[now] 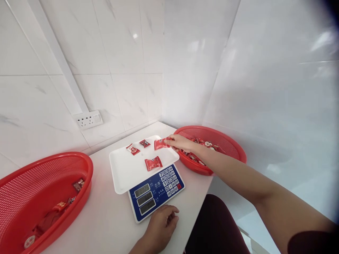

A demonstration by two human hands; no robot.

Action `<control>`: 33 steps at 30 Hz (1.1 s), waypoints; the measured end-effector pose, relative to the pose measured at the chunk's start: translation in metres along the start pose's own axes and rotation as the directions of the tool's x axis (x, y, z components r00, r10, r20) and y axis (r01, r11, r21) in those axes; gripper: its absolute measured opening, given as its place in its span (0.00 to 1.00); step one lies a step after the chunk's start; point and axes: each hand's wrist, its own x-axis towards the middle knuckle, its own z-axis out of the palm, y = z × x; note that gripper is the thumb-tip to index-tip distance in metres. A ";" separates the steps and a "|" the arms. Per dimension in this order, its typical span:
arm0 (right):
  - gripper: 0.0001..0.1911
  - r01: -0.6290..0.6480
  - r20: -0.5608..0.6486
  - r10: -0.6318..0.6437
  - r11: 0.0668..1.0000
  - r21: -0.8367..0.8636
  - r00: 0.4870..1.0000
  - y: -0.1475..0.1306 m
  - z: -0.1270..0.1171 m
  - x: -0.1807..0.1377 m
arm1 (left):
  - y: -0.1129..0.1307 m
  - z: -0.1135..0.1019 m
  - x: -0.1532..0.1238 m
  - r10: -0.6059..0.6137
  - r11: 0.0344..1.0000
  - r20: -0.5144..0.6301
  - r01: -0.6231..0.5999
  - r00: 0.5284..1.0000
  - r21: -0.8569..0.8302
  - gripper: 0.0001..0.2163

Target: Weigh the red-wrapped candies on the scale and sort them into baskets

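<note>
My right hand (180, 141) pinches a red wrapped candy (162, 143) by its right end, just above the far right part of the white weighing tray (120, 173). Three more wrapped candies lie apart on that tray: a red and cream one (132, 149), a small dark red one (144, 143) and a larger red one (153, 163). The tray sits on a scale with a blue keypad panel (157, 188). Along the scale's near edge, my left hand (162, 227) rests on the table with its fingers loosely curled in and nothing visible in them.
A red mesh basket (86, 165) stands at the left with several wrapped sweets inside. Another red basket (239, 151) at the right, partly behind my right forearm, holds many wrapped sweets. The white table (102, 218) meets tiled walls, with a power socket (88, 120) at the left.
</note>
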 end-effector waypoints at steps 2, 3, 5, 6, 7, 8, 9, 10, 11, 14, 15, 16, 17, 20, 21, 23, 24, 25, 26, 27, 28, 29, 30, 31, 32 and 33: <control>0.22 0.004 -0.021 -0.006 0.994 -0.106 1.000 0.001 0.010 0.004 | 0.001 -0.001 0.000 0.002 1.000 0.005 -0.002 1.000 0.004 0.11; 0.22 0.003 -0.037 -0.008 0.989 -0.145 0.999 0.002 0.012 0.004 | 0.002 -0.001 0.000 0.001 1.000 0.009 -0.001 1.000 0.007 0.11; 0.20 -0.005 -0.068 -0.006 0.986 -0.169 0.998 0.004 0.013 0.003 | 0.003 -0.003 -0.001 -0.002 1.000 0.014 0.001 1.000 0.016 0.11; 0.19 -0.012 -0.076 0.000 0.987 -0.161 0.997 0.003 0.012 0.002 | 0.004 -0.003 -0.001 -0.004 1.000 0.016 0.004 1.000 0.018 0.11; 0.18 -0.018 -0.078 0.007 0.989 -0.146 0.997 0.002 0.011 0.000 | 0.004 -0.003 -0.001 -0.008 1.000 0.016 0.007 1.000 0.017 0.11; 0.16 -0.021 -0.076 0.011 0.991 -0.130 0.997 0.001 0.009 -0.002 | 0.004 -0.003 -0.001 -0.010 1.000 0.014 0.010 1.000 0.014 0.11; 0.14 -0.020 -0.069 0.012 0.993 -0.114 0.998 -0.002 0.008 -0.004 | 0.004 -0.003 -0.001 -0.011 1.000 0.011 0.011 1.000 0.010 0.11; 0.12 -0.017 -0.061 0.012 0.995 -0.096 0.998 -0.004 0.008 -0.005 | 0.004 -0.003 -0.001 -0.011 1.000 0.009 0.011 1.000 0.008 0.11; 0.11 -0.012 -0.053 0.008 0.997 -0.075 0.999 -0.007 0.008 -0.005 | 0.004 -0.003 -0.001 -0.012 1.000 0.008 0.012 1.000 0.006 0.11; 0.16 0.035 -0.022 -0.035 0.999 0.000 0.999 -0.013 0.011 -0.004 | 0.003 -0.002 -0.001 -0.006 1.000 0.008 0.006 1.000 0.005 0.11; 0.20 0.065 0.000 -0.065 0.998 0.020 0.998 -0.014 0.012 -0.004 | 0.003 -0.002 -0.001 -0.006 1.000 0.009 0.006 1.000 0.004 0.11; 0.24 0.102 0.024 -0.103 0.994 0.028 0.994 -0.015 0.013 -0.003 | 0.002 -0.002 -0.001 -0.006 1.000 0.012 0.006 1.000 0.002 0.11; 0.27 0.142 0.044 -0.143 0.990 0.021 0.989 -0.015 0.014 -0.003 | 0.002 -0.002 -0.001 -0.006 1.000 0.013 0.006 1.000 0.001 0.11; 0.31 0.226 0.060 -0.221 0.970 -0.088 0.973 -0.014 0.012 -0.005 | 0.001 -0.001 -0.001 -0.003 1.000 0.009 0.003 1.000 -0.003 0.11; 0.30 0.230 0.046 -0.226 0.963 -0.143 0.973 -0.012 0.010 -0.007 | 0.001 -0.001 -0.001 -0.003 1.000 0.007 0.003 1.000 -0.005 0.11; 0.27 0.208 -0.005 -0.216 0.945 -0.253 0.976 -0.008 0.002 -0.011 | 0.001 -0.002 -0.001 -0.005 1.000 0.006 0.005 1.000 -0.007 0.11; 0.25 0.188 -0.032 -0.206 0.935 -0.301 0.978 -0.004 -0.003 -0.014 | 0.001 -0.002 -0.001 -0.006 1.000 0.007 0.006 1.000 -0.008 0.11; 0.24 0.165 -0.055 -0.195 0.926 -0.341 0.979 0.000 -0.008 -0.017 | 0.002 -0.002 -0.001 -0.007 1.000 0.008 0.007 1.000 -0.008 0.11; 0.22 0.142 -0.068 -0.179 0.918 -0.370 0.981 0.006 -0.014 -0.020 | 0.002 -0.002 -0.001 -0.007 1.000 0.009 0.007 1.000 -0.007 0.11; 0.22 0.118 -0.067 -0.156 0.912 -0.393 0.985 0.012 -0.021 -0.023 | 0.003 -0.002 -0.002 -0.007 1.000 0.008 0.007 1.000 -0.007 0.11; 0.21 0.091 -0.057 -0.125 0.907 -0.411 0.990 0.020 -0.028 -0.027 | 0.003 -0.002 -0.002 -0.007 1.000 0.008 0.007 1.000 -0.007 0.11; 0.21 0.065 -0.039 -0.091 0.900 -0.431 0.995 0.028 -0.034 -0.030 | 0.003 -0.002 -0.002 -0.009 1.000 0.008 0.009 1.000 -0.005 0.11; 0.22 0.042 -0.013 -0.054 0.891 -0.453 0.998 0.037 -0.040 -0.035 | 0.004 -0.002 -0.002 -0.010 1.000 0.008 0.010 1.000 -0.003 0.11; 0.23 0.021 0.015 -0.016 0.878 -0.479 1.000 0.046 -0.045 -0.039 | 0.004 -0.002 -0.002 -0.011 1.000 0.008 0.011 1.000 0.000 0.11; 0.24 -0.001 0.046 0.028 0.860 -0.510 0.999 0.055 -0.049 -0.044 | 0.004 -0.003 -0.002 -0.010 1.000 0.008 0.010 1.000 0.002 0.11; 0.24 -0.027 0.075 0.080 0.841 -0.540 0.994 0.063 -0.052 -0.049 | 0.003 -0.003 -0.001 -0.009 1.000 0.008 0.009 1.000 0.005 0.11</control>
